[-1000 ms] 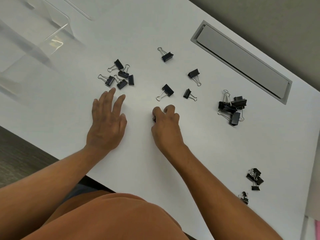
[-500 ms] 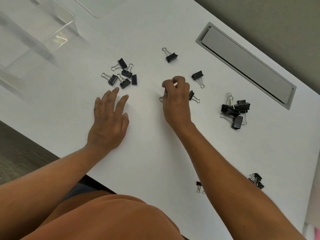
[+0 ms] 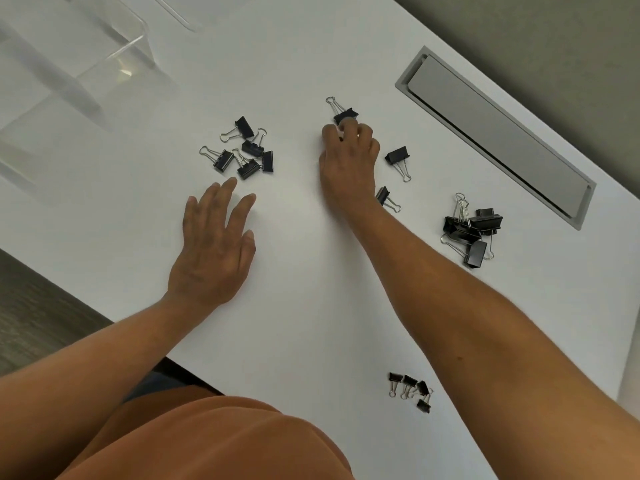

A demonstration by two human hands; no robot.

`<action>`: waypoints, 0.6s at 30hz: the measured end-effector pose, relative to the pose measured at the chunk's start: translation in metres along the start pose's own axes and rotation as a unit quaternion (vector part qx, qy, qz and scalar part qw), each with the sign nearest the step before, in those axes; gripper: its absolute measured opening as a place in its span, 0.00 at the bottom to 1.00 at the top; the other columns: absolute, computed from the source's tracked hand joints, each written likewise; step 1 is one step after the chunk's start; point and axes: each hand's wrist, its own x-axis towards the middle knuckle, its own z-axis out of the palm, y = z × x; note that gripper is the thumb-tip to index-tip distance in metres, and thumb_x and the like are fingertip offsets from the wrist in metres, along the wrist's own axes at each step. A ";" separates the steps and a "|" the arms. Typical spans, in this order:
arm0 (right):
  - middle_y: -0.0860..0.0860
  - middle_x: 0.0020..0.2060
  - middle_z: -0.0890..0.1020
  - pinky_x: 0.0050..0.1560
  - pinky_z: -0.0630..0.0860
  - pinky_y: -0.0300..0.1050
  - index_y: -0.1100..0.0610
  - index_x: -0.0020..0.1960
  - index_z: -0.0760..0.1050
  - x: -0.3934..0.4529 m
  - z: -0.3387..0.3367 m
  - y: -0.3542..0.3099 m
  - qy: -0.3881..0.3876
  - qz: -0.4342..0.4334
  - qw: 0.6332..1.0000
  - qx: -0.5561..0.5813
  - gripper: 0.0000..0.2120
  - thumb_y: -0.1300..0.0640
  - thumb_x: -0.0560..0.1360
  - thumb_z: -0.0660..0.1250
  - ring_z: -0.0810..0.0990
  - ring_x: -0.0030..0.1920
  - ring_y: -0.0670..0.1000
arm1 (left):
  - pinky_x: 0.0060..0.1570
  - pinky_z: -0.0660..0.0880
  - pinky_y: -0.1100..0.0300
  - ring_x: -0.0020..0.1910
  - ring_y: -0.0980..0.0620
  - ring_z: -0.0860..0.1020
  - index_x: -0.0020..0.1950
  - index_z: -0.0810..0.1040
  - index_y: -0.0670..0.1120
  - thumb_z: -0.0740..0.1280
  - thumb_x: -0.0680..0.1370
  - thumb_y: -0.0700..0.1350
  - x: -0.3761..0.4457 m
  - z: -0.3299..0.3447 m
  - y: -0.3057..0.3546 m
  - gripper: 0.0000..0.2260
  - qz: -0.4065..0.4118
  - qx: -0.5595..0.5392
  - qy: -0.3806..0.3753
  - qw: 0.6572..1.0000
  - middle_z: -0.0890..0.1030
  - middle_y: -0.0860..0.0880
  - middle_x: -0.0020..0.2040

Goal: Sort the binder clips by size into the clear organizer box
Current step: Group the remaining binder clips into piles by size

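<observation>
Black binder clips lie in groups on the white table. Several medium clips are clustered just beyond my left hand, which rests flat with its fingers spread and holds nothing. My right hand is curled farther out, with a dark bit of a clip showing between thumb and fingers. Its fingertips touch the far medium clip. Two single medium clips lie right of that hand. A pile of large clips sits at the right, and small clips lie under my right forearm. The clear organizer box stands at the far left.
A grey cable hatch is set into the table at the far right. The table's near edge runs diagonally at the left, with dark floor beyond it. My orange clothing fills the bottom of the view.
My right hand has moved away from me, from the near middle out to the far clip. The medium clip that lay at the centre is gone from the table. My left hand has stayed put.
</observation>
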 end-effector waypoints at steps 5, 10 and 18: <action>0.56 0.69 0.75 0.69 0.66 0.62 0.51 0.66 0.76 0.006 -0.011 0.006 0.020 0.043 0.999 0.004 0.22 0.60 0.73 0.63 0.72 0.69 0.62 | 0.78 0.55 0.32 0.81 0.33 0.61 0.81 0.64 0.40 0.55 0.85 0.44 -0.001 0.001 -0.001 0.24 0.007 0.005 0.003 1.000 0.60 0.36 0.83; 0.58 0.78 0.63 0.77 0.59 0.63 0.53 0.80 0.61 -0.001 -0.026 0.042 -0.083 0.257 0.948 0.169 0.40 0.31 0.77 0.63 0.60 0.79 0.63 | 0.78 0.56 0.32 0.82 0.33 0.60 0.81 0.64 0.40 0.55 0.86 0.45 -0.003 0.002 -0.001 0.24 0.011 0.022 0.002 1.000 0.59 0.36 0.83; 0.58 0.81 0.62 0.82 0.54 0.55 0.60 0.83 0.56 0.016 -0.025 0.045 -0.122 0.207 0.912 0.332 0.31 0.42 0.87 0.52 0.56 0.82 0.57 | 0.78 0.56 0.32 0.81 0.34 0.61 0.81 0.65 0.40 0.55 0.86 0.44 -0.003 0.001 0.000 0.23 0.016 0.029 0.012 0.999 0.61 0.36 0.83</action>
